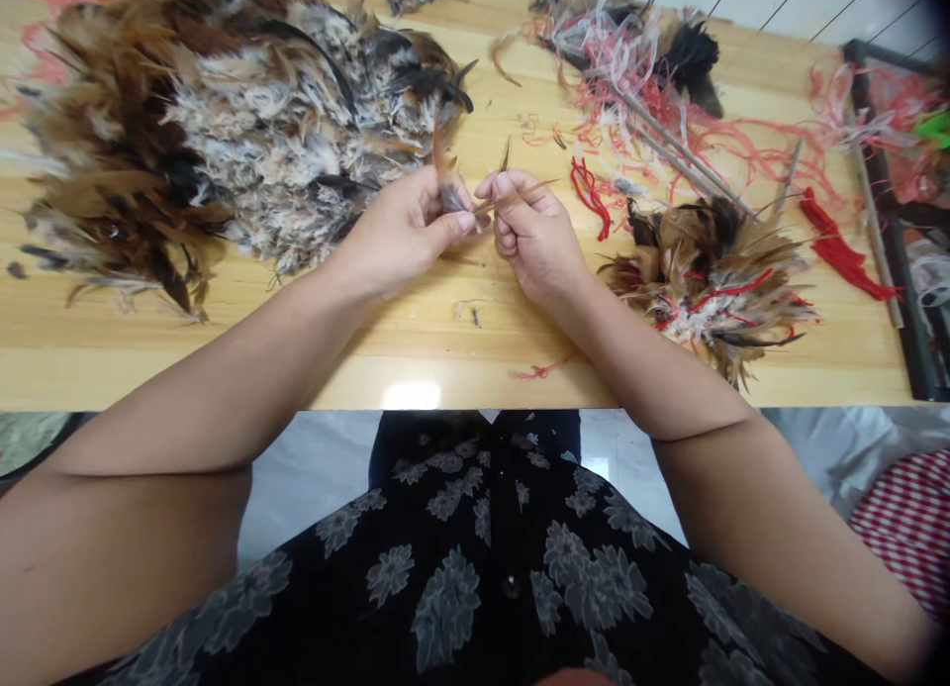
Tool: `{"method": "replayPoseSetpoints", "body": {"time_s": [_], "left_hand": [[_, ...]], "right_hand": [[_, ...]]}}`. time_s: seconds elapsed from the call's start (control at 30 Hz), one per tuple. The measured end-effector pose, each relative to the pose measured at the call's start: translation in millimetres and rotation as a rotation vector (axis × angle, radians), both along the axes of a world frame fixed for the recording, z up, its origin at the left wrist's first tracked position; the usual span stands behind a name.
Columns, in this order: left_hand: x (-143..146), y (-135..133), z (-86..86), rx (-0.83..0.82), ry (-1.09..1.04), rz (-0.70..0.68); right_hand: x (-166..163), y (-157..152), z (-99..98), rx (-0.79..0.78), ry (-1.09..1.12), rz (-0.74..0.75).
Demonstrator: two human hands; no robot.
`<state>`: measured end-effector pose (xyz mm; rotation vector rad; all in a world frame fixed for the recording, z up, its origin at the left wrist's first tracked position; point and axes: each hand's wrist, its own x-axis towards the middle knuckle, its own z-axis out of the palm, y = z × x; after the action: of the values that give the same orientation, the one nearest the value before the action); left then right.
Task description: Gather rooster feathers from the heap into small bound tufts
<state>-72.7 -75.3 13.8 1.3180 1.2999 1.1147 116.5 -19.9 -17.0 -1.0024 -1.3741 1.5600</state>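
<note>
Over the middle of the wooden table, my two hands meet with their fingertips close together. My left hand (420, 226) pinches a brown feather (447, 176) that points up and away from me, its fluffy grey base between thumb and fingers. Thin brown feathers (508, 157) stick out of my right hand (535, 233), which is closed with thumb against index finger. To the left lies a large pile of feathers (252, 122), fluffy grey-white in the middle and brown and black around. Beside my right forearm is a bunch of brown feathers (712, 270) with red strings among them.
Pink and white plastic strings (623, 52) lie tangled at the back right, with thin sticks (679, 151) across them. Red string bundles (842, 245) rest near a black-framed tray (883, 201) at the right edge. A red-checked cloth (909, 528) is below the table.
</note>
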Motion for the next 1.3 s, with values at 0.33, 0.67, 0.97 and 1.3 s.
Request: {"method": "replayPoseSetpoints", "body": {"time_s": [0.33,0.67,0.97,1.3], "left_hand": [[4,3,-9.7,0.014,-0.184,0.008],[-2,7,-11.4,0.000,-0.242,0.085],[2,-3,0.9,-0.013,-0.088,-0.021],[-3,-2,-6.1,0.083,0.089,-0.115]], "right_hand": [[1,4,-1.3,-0.044,0.049,0.040],[9,19,-13.6,0.132,-0.056,0.009],[9,23,-26.8,0.443,-0.237,-0.037],[7,18,-26.7,0.569,-0.319,-0.006]]}}
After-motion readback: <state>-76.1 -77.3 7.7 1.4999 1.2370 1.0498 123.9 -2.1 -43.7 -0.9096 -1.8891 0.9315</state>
